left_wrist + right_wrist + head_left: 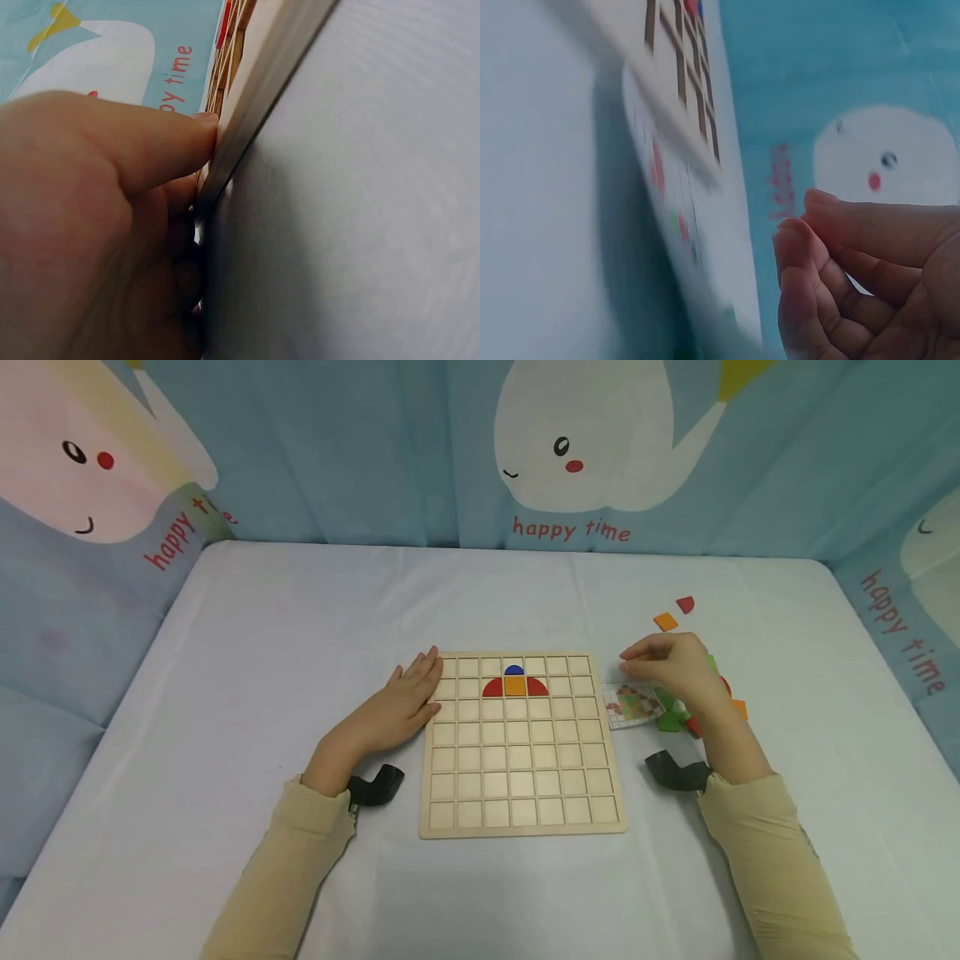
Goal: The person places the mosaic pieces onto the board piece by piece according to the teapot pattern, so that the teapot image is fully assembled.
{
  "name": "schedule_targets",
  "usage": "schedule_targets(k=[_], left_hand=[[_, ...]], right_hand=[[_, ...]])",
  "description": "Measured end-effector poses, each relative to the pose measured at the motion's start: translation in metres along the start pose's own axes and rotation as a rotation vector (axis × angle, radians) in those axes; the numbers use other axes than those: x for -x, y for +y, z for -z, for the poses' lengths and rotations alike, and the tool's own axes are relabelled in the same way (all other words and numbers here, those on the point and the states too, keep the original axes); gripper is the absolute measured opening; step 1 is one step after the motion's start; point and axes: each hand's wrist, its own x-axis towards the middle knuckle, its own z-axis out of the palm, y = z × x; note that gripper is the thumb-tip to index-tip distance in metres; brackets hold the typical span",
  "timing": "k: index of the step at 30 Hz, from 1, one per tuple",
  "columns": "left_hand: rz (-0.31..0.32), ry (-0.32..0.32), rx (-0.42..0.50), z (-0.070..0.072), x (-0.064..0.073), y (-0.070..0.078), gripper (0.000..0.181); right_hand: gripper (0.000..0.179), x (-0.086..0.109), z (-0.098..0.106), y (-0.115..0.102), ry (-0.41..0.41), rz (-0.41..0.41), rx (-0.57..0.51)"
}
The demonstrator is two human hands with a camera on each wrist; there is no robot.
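Board lies on desk; left hand touches its left edge, fingers extended. Right hand hovers beside it, curled, nothing visibly held. Risk: sideways left-hand pressure could shift it, dislodging seated pieces.

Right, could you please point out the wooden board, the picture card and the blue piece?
Wooden board (519, 758): head view, a bare square near its middle.
Picture card (632, 706): head view, its printed face.
Blue piece (513, 671): head view, its flat top.
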Motion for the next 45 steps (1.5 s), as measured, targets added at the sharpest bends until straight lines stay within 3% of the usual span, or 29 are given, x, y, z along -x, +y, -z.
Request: schedule_targets(k=[8, 21, 24, 29, 32, 38, 45], left_hand=[[0.0, 0.003, -0.003, 0.003, 0.001, 0.002, 0.061], [-0.013, 0.011, 0.003, 0.0, 0.0, 0.002, 0.06], [-0.014, 0.009, 0.002, 0.0, 0.0, 0.002, 0.061], [-0.004, 0.005, -0.001, 0.001, 0.0, 0.001, 0.061], [0.003, 0.004, -0.002, 0.001, 0.0, 0.001, 0.062], [-0.008, 0.01, 0.011, 0.001, 0.0, 0.002, 0.062], [-0.008, 0.009, 0.002, 0.001, 0.0, 0.002, 0.061]], right_hand=[[0.036, 0.01, 0.023, 0.023, 0.094, -0.144, 0.051], [0.047, 0.014, 0.046, 0.042, 0.13, -0.191, 0.076], [0.047, 0.006, 0.053, 0.06, 0.152, -0.195, 0.062], [0.049, -0.019, 0.062, 0.113, 0.215, -0.185, 0.069], [0.052, -0.027, 0.066, 0.128, 0.238, -0.188, 0.073], [0.054, -0.029, 0.069, 0.134, 0.252, -0.201, 0.048], [0.066, -0.032, 0.069, 0.134, 0.241, -0.222, 0.109]])
